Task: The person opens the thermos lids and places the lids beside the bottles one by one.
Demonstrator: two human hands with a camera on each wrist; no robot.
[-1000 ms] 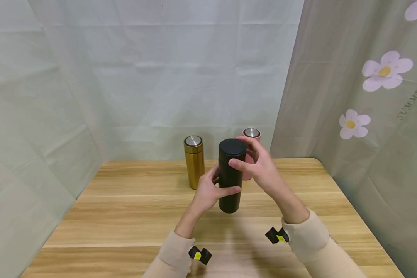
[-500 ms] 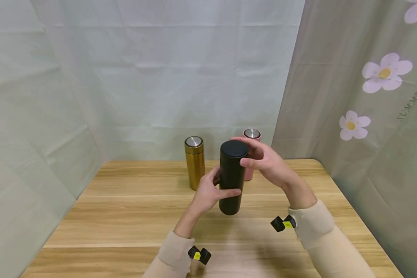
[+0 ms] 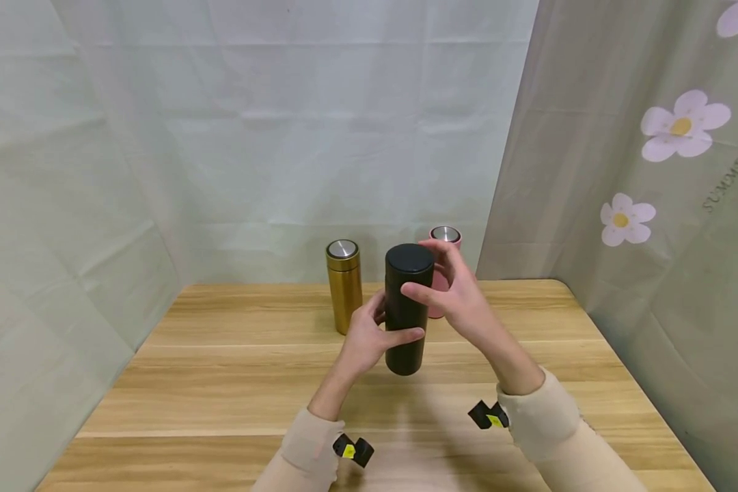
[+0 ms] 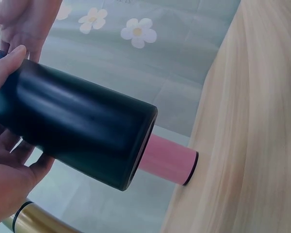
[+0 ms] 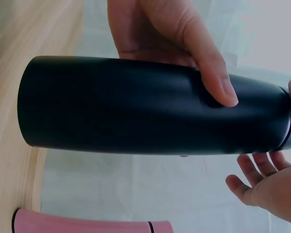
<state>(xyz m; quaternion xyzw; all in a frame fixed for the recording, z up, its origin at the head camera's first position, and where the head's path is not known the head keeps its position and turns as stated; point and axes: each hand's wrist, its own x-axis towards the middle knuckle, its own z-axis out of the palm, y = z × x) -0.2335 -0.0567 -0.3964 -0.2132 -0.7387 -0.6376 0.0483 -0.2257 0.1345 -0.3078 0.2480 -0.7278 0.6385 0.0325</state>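
Note:
A black thermos bottle is held upright above the table, its base off the wood. My left hand grips its body from the left, thumb across the near side. Around the thermos's black lid, my right hand has its thumb in front and fingers behind. In the right wrist view the seam below the lid shows next to the right fingers. Just behind stands a pink bottle, partly hidden by the right hand. A gold bottle with a silver-topped lid stands to the left.
Both standing bottles are near the back edge of the wooden table. A pale curtain hangs behind it, and a grey curtain with printed flowers is at the right.
My right hand turned clockwise away from the lid's front half a second ago and has now swung back around it. The left hand keeps its grip; the thermos hardly moved.

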